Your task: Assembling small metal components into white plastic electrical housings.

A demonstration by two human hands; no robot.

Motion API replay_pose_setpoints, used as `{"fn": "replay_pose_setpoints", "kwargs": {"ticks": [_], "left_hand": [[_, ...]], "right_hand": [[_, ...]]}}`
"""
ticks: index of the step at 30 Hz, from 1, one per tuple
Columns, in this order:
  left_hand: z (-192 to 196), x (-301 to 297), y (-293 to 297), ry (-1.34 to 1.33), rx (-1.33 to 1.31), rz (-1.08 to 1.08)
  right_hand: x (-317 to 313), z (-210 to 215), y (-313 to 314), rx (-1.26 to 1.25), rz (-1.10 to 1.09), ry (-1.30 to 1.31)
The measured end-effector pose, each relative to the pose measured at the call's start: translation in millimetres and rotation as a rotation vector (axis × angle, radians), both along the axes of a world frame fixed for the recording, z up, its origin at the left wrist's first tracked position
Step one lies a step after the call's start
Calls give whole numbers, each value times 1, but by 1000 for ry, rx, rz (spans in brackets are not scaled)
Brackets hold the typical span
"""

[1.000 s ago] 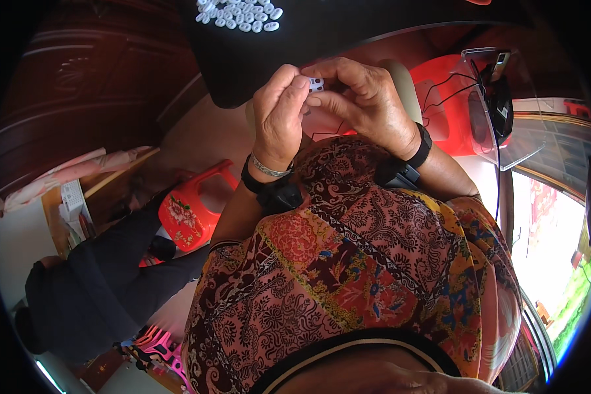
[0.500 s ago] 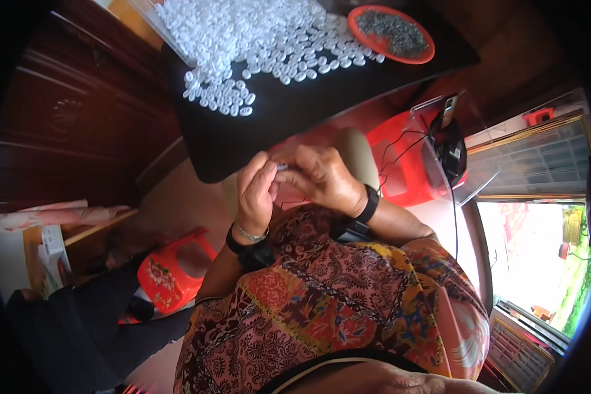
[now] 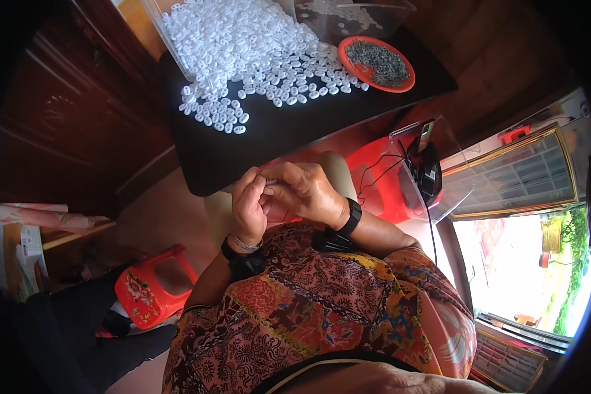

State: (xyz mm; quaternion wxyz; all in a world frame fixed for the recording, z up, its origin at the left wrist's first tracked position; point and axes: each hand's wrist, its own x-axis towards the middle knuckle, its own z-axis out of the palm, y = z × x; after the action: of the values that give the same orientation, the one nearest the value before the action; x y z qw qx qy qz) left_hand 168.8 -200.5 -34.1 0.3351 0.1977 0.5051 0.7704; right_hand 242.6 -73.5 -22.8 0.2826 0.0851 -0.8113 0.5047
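Observation:
My left hand [image 3: 248,209] and my right hand [image 3: 314,194] meet above my lap, just off the near edge of the black table [image 3: 269,141]. Their fingertips are closed together on a small white oval piece [image 3: 270,182], mostly covered by the fingers. Whether a metal bit is also between them cannot be made out. On the table lies a big heap of similar white oval plastic pieces [image 3: 236,46], some spread loose toward me. To its right, an orange plate [image 3: 410,84] holds many small grey metal parts [image 3: 384,64].
A clear plastic bin [image 3: 354,20] with some white pieces stands behind the plate. Right of my knees, a clear box [image 3: 400,141] with a black device and cables rests on a red stool [image 3: 374,171]. Another red stool [image 3: 152,295] is at lower left.
The view has shifted, so the table heap sits a little lower and the clear bin shows more. My hands stay together on the white piece, with the fingers slightly rearranged.

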Motion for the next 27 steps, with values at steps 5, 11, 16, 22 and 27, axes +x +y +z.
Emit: {"fn": "replay_pose_setpoints", "kwargs": {"ticks": [5, 11, 16, 22, 27], "left_hand": [[-6, -2, 1, 6, 44, 35], [-6, -2, 10, 6, 30, 102], [-10, -5, 4, 76, 28, 100], [0, -5, 0, -68, 98, 8], [9, -22, -6, 281, 40, -71]], "right_hand": [[-4, 1, -1, 25, -8, -15], [-11, 7, 0, 50, -9, 52], [-15, 3, -3, 47, -4, 46], [-8, 6, 0, -110, 46, -28], [-12, 8, 5, -198, 83, 63]]}}
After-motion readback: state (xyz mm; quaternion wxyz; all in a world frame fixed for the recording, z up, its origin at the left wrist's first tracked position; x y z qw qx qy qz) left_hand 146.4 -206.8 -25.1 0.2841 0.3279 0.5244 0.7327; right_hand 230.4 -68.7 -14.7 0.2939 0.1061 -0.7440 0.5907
